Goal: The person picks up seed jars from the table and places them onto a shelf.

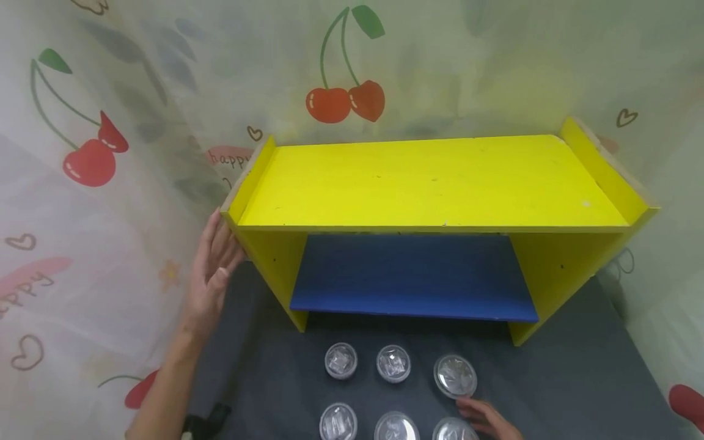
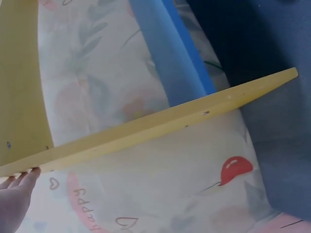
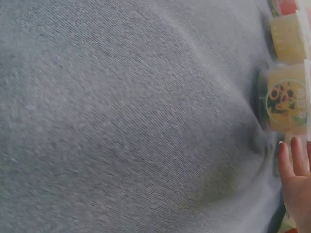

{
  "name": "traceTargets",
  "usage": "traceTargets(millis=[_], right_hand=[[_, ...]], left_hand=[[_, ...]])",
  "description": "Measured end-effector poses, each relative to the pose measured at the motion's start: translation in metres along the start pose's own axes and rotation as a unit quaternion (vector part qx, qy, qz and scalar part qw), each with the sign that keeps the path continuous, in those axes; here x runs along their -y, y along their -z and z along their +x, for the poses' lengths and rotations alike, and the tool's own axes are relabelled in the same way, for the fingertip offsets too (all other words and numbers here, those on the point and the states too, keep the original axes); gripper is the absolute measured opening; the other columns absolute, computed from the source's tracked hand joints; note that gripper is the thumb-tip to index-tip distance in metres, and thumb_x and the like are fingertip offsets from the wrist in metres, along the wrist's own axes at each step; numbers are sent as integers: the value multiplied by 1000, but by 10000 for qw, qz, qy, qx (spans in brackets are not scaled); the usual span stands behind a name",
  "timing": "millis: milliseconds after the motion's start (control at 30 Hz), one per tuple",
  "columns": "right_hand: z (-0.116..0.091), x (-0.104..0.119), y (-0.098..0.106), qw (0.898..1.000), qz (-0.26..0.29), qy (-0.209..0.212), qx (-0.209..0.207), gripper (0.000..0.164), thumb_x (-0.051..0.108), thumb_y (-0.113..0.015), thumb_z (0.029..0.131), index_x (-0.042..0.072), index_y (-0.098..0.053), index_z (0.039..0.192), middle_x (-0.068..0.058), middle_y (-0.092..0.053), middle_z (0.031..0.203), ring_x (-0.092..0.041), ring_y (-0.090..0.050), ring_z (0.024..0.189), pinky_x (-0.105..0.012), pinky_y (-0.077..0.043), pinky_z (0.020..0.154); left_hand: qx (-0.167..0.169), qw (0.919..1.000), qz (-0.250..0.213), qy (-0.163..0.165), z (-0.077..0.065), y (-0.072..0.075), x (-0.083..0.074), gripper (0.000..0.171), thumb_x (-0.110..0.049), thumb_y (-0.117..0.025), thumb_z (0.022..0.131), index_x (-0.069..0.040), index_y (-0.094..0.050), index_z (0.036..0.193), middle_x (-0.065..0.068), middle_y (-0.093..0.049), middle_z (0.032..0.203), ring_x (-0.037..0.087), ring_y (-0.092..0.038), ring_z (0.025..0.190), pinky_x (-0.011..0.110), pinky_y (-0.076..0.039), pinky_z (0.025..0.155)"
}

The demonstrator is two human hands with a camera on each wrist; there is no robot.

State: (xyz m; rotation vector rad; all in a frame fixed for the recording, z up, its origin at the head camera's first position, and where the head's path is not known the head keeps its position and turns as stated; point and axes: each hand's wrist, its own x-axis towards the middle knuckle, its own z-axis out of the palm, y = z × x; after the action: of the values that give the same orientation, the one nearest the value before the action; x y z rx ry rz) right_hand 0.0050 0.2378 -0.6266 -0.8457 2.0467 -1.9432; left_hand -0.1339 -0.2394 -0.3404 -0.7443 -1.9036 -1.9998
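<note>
My left hand [image 1: 214, 263] is raised along the left side of a yellow shelf unit [image 1: 429, 183], its fingertips resting on the outside of the side panel. In the left wrist view, the fingers [image 2: 30, 177] touch that panel's edge [image 2: 131, 133]. My right hand [image 1: 489, 418] reaches in low with extended fingers among round lidded tubs, its fingertips right at the rim of the far right tub [image 1: 455, 376]. Seen from the right wrist, the hand [image 3: 297, 187] has its fingers spread just below a tub [image 3: 286, 99] with yellowish contents and a printed label.
A blue lower shelf board [image 1: 412, 275] spans the unit. Other tubs stand in front in two rows, such as the far left tub [image 1: 341, 360] and the front left tub [image 1: 338, 421]. Dark grey cloth [image 1: 264, 366] covers the table. A cherry-printed curtain [image 1: 467, 73] hangs behind and at the sides.
</note>
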Motion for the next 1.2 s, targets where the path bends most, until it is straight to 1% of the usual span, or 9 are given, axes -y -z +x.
traceTargets(millis=[133,233,300,533,633,833,967,1100,1200], right_hand=[[3,-22,0,9874,1235,482,862,81,-20,-53,86,21,-34,154,14,-43,150,0,-41,134,-19,-38,101],[6,-45,-7,9655,1908,1255,1249,80,-25,-46,87,13,-31,156,8,-39,155,-2,-36,138,-16,-32,105],[7,-57,-12,9586,1999,1581,1270,75,-23,-43,91,13,-31,156,7,-38,156,-1,-34,139,-14,-27,107],[2,-60,-27,9853,1018,1318,383,89,-26,-53,83,26,-39,153,17,-45,148,8,-36,132,-7,-26,99],[4,-67,-30,9819,1014,1550,387,87,-24,-52,85,25,-35,155,15,-44,149,6,-35,134,-8,-25,100],[9,-72,-24,9673,1478,1831,948,81,-20,-48,91,21,-28,158,12,-37,155,4,-30,139,-9,-21,104],[9,-63,-18,9714,1268,1669,1114,85,-21,-49,89,22,-26,158,15,-33,157,6,-26,139,-9,-20,104],[7,-51,-17,9879,336,1269,822,94,-19,-58,83,30,-29,157,23,-34,153,10,-27,135,-8,-24,101],[4,-47,-18,9916,-408,1108,533,96,-15,-63,82,37,-29,155,28,-33,150,12,-28,132,-9,-28,98]], left_hand=[[-56,9998,-181,45,7,1,-2,75,-29,-59,97,-14,-20,159,12,-23,163,32,-27,147,34,-32,114],[-85,9992,-376,137,13,1,-2,77,-34,-63,96,-14,-23,158,14,-26,162,33,-29,146,35,-32,114],[-138,9985,-497,206,16,2,-1,78,-37,-65,94,-14,-26,157,14,-29,160,32,-31,145,35,-32,115],[-188,9983,-507,218,26,2,0,71,-39,-59,97,-15,-28,157,16,-33,158,32,-33,144,33,-33,114],[-245,9982,-458,283,30,3,-1,63,-35,-52,101,-17,-30,156,14,-34,158,31,-34,143,31,-34,113],[-413,9964,-578,472,41,2,-3,56,-32,-46,103,-13,-33,155,13,-36,157,30,-38,140,31,-33,113],[-577,9959,-425,558,48,-1,-6,53,-28,-47,103,-10,-38,152,13,-36,154,29,-44,132,29,-36,110],[-641,9959,-188,603,51,-3,-9,49,-24,-46,104,-9,-41,150,12,-38,152,28,-47,127,30,-38,107],[-644,9957,-112,660,52,-3,-9,48,-24,-46,104,-9,-42,149,13,-40,150,28,-49,125,29,-39,107]])
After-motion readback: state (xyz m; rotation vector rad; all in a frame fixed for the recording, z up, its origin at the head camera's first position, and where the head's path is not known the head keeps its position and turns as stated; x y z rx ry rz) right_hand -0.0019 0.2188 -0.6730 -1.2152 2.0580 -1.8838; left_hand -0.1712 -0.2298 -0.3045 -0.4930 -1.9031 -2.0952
